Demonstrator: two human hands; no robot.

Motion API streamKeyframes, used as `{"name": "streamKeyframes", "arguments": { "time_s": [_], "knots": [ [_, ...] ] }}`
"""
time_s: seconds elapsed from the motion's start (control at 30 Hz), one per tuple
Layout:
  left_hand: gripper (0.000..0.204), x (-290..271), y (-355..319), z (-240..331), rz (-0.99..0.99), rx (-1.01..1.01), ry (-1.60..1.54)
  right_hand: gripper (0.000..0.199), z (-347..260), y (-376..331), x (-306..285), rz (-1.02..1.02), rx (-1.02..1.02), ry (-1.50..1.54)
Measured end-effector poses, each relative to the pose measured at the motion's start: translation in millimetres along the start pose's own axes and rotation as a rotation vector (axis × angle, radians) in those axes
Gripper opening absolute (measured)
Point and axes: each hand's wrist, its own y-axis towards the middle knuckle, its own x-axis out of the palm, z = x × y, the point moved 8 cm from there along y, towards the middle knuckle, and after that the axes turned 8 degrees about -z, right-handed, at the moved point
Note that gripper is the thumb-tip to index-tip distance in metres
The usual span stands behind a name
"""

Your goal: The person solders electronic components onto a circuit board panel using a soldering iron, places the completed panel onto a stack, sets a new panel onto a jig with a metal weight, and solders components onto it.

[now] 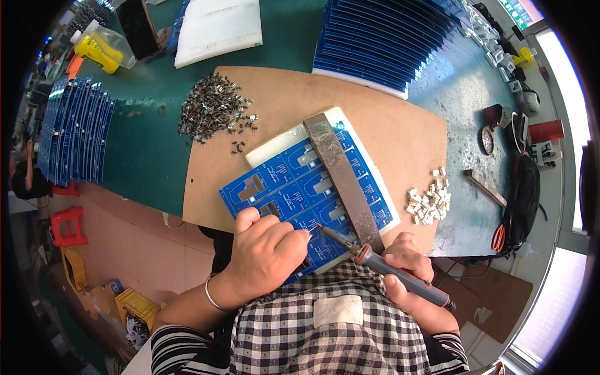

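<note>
A soldering iron [403, 278] with a dark grey handle lies in my right hand [407, 257], fingers wrapped round it. Its tip points left and touches or nearly touches a blue circuit board panel [294, 199]. Over the panel's near left part, my left hand [265, 253] is closed, thumb and forefinger pinched near the iron's tip. What it holds, if anything, is hidden. A flat brown metal bar [345, 178] lies across the panel. Under the panel sits a white foam block [267, 150], tilted on a brown board [400, 134].
A heap of small black components [212, 109] lies at the far left, white connectors [430, 203] at the right. Blue boards stand in a rack [381, 44] at the back and a stack [78, 134] at the left. Scissors [498, 237] and a metal block [485, 187] lie right.
</note>
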Motion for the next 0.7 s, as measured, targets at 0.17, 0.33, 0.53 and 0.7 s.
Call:
{"name": "streamKeyframes", "arguments": {
  "time_s": [0.17, 0.33, 0.53, 0.7],
  "knots": [
    [0.017, 1.5, 2.2, 0.5, -0.022, 0.016, 0.037, 0.025, 0.8, 1.6, 0.7, -0.017, 0.006, -0.007],
    [0.017, 0.3, 5.4, 0.5, -0.01, 0.029, 0.054, 0.025, 0.7, 5.4, 1.1, -0.01, -0.006, -0.014],
    [0.016, 1.9, 8.8, -3.0, -0.044, 0.019, 0.057, 0.025, 0.9, 10.0, 0.8, -0.02, 0.003, -0.018],
    [0.015, 3.3, 11.6, -6.8, -0.075, 0.006, 0.064, 0.024, -0.4, 15.1, 0.2, -0.016, -0.014, -0.03]
  ]
}}
